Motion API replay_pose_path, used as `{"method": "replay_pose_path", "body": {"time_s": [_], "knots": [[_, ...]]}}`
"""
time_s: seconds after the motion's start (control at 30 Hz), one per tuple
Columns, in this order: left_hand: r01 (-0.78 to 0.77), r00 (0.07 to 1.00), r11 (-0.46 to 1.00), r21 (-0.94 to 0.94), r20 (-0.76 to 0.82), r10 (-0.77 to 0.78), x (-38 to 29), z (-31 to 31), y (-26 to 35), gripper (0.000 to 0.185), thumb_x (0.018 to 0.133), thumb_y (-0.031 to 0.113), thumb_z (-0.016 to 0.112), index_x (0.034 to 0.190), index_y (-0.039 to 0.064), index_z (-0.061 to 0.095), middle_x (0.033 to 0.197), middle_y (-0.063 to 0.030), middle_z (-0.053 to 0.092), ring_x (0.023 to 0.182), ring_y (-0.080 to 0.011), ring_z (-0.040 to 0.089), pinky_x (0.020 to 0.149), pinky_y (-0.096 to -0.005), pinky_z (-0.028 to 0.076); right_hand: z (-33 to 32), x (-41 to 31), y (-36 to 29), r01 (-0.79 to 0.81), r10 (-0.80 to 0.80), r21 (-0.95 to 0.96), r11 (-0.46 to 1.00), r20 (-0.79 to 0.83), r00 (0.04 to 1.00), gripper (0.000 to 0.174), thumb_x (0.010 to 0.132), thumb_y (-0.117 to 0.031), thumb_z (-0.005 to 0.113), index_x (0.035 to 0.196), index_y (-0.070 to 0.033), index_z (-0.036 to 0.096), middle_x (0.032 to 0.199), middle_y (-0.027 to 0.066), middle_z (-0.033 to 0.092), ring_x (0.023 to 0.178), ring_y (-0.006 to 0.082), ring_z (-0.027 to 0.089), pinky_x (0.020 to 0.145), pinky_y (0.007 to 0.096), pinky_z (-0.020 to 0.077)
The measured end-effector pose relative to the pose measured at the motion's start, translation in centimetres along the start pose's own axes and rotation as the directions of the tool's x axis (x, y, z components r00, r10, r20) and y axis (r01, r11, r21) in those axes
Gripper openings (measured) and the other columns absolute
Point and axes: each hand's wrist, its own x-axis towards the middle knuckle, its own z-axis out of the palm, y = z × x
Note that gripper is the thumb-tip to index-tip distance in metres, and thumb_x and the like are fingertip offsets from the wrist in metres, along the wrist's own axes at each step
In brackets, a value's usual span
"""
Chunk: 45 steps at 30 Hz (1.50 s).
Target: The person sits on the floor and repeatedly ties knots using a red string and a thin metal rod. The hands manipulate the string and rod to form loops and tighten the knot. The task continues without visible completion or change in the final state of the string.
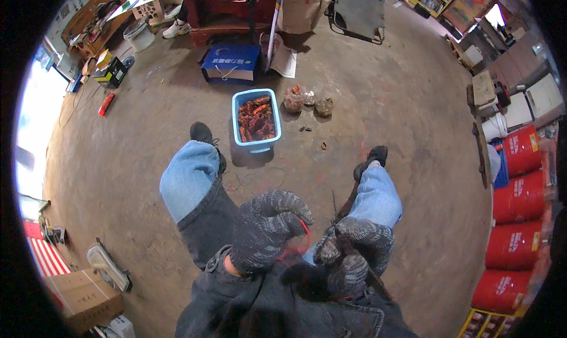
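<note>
Both of my hands wear grey knitted gloves and are over my lap. My left hand pinches a thin red cord between thumb and fingers. The cord loops down towards the right hand. With curled fingers, my right hand grips a small dark object, too blurred to name. Beside that hand a thin dark strand or rod sticks up. On the floor before me stands a light-blue plastic basin holding reddish-brown, rough chunks.
Clear containers with small contents stand right of the basin. Two small black pieces and a brown ring lie nearby. Further off are a blue box and a red tube. Red drums line the right side; a cardboard box is lower left.
</note>
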Motion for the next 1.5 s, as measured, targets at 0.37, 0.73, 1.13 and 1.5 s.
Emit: {"method": "replay_pose_path", "body": {"time_s": [0.37, 0.73, 1.13, 1.5], "knots": [[-0.298, 0.953, 0.952, -0.063, 0.043, 0.301, -0.6, 0.5, -1.3, 0.04, 0.072, 0.038, 0.069, 0.072, 0.0, 0.057, 0.065, -0.007, 0.056, 0.058, -0.0158, 0.054, 0.051, -0.0274, 0.044, -0.1, -0.6, 0.6, 0.446, -0.445, -0.216, 0.869, 0.057, 0.894, 0.038, 0.074, -0.035, 0.056, 0.079, 0.003, 0.058, 0.066, 0.0099, 0.057, 0.054, 0.0139, 0.051, 0.049, 0.0244, 0.0419], [-0.016, 0.998, 0.989, -0.146, 0.051, 0.024, -1.0, 0.5, -0.7, 0.017, 0.077, 0.018, 0.059, 0.081, 0.001, 0.058, 0.076, -0.0061, 0.056, 0.065, -0.0125, 0.052, 0.056, -0.0263, 0.043, 0.3, -0.4, 0.5, 0.488, -0.487, -0.26, 0.833, 0.071, 0.87, 0.02, 0.071, -0.015, 0.061, 0.071, 0.005, 0.058, 0.066, 0.0122, 0.06, 0.055, 0.0153, 0.056, 0.051, 0.0244, 0.0455], [0.041, 0.998, 0.952, -0.303, 0.047, -0.028, -1.0, 1.1, -0.9, 0.013, 0.085, 0.013, 0.05, 0.088, 0.002, 0.056, 0.079, -0.0041, 0.055, 0.066, -0.0094, 0.05, 0.058, -0.0234, 0.041, -1.5, 0.2, 2.4, 0.638, -0.622, -0.401, 0.657, 0.189, 0.76, 0.01, 0.068, -0.001, 0.065, 0.067, 0.006, 0.059, 0.059, 0.0136, 0.061, 0.048, 0.0166, 0.058, 0.045, 0.0218, 0.047], [-0.069, 0.997, 0.976, -0.209, 0.005, 0.071, -0.9, 1.2, -1.5, 0.03, 0.087, 0.032, 0.052, 0.086, 0.003, 0.056, 0.078, -0.004, 0.054, 0.069, -0.0112, 0.05, 0.061, -0.025, 0.041, -2.2, -1.1, -0.3, -0.237, 0.327, -0.254, 0.938, 0.411, 0.851, 0.011, 0.08, -0.005, 0.051, 0.088, 0.0, 0.057, 0.082, 0.0117, 0.06, 0.069, 0.0171, 0.058, 0.057, 0.0265, 0.0479]]}}
